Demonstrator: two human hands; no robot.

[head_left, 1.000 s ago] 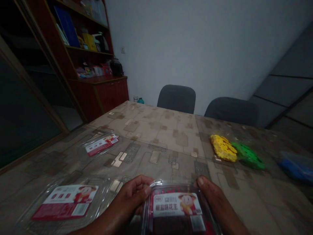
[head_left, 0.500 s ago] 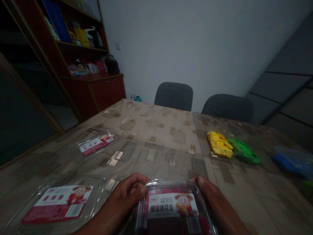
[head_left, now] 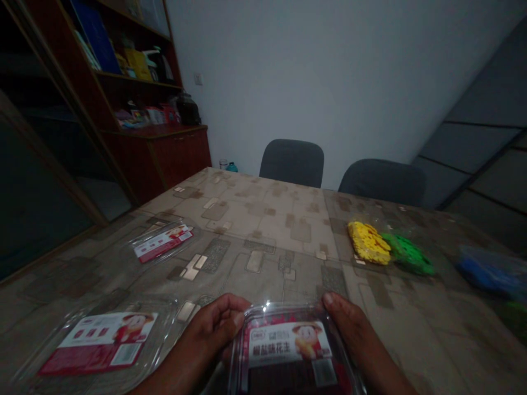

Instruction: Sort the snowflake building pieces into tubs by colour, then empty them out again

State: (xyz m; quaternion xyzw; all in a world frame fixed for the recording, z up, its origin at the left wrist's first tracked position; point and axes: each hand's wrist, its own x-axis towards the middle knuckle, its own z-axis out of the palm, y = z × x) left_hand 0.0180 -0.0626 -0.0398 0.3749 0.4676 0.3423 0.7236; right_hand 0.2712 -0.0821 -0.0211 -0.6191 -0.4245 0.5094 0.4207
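Dim room, patterned table (head_left: 263, 230), cabinet (head_left: 164, 148) at far left, two chairs (head_left: 292, 162) behind. Left to right: lid (head_left: 101, 343) at near left, second lid (head_left: 162, 242) farther back. Left hand (head_left: 216, 329) and right hand (head_left: 349, 329) clamp the box (head_left: 290, 351) by its sides at the near edge, centre. Yellow pad (head_left: 368, 243), green pad (head_left: 407, 253) touching; blue thing (head_left: 489, 271), blurred, far right.

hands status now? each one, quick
Left hand: fingers closed on the left edge of the clear labelled box.
Right hand: fingers closed on the same box's right edge.
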